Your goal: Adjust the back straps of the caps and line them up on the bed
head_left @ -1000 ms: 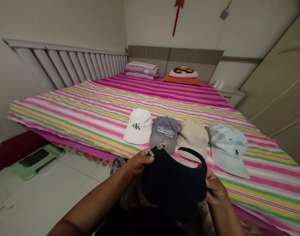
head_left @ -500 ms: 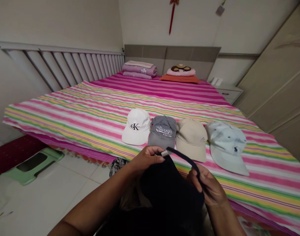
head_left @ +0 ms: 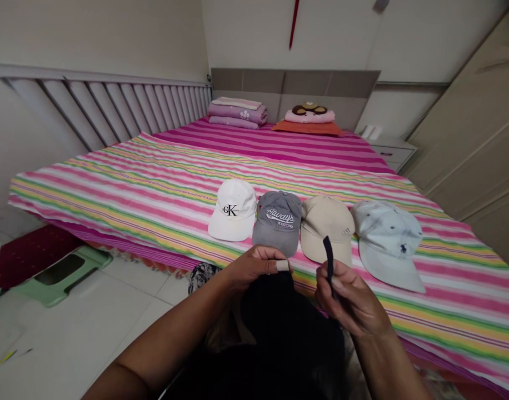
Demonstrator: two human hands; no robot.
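I hold a dark navy cap [head_left: 288,322] in front of me at the edge of the bed. My left hand [head_left: 254,266] is closed on the cap's back, pinching its metal strap buckle [head_left: 283,265]. My right hand [head_left: 350,303] is closed on the cap's dark adjuster strap [head_left: 328,261], whose free end sticks up. Just beyond my hands, a row of caps lies on the striped bedsheet [head_left: 154,183]: a white cap [head_left: 233,210], a grey cap [head_left: 278,222], a beige cap [head_left: 326,229] and a pale blue cap [head_left: 387,239].
Folded purple bedding [head_left: 238,113] and a pillow with a brown-and-pink cushion [head_left: 308,119] lie at the headboard. A white nightstand [head_left: 390,151] and wardrobe [head_left: 475,128] stand right. A green stool [head_left: 58,272] and red mat [head_left: 25,253] are on the tiled floor left.
The strap was a closed loop a second ago. My right hand has pulled it loose from the buckle and now holds its free end upright, while my left hand stays at the buckle.
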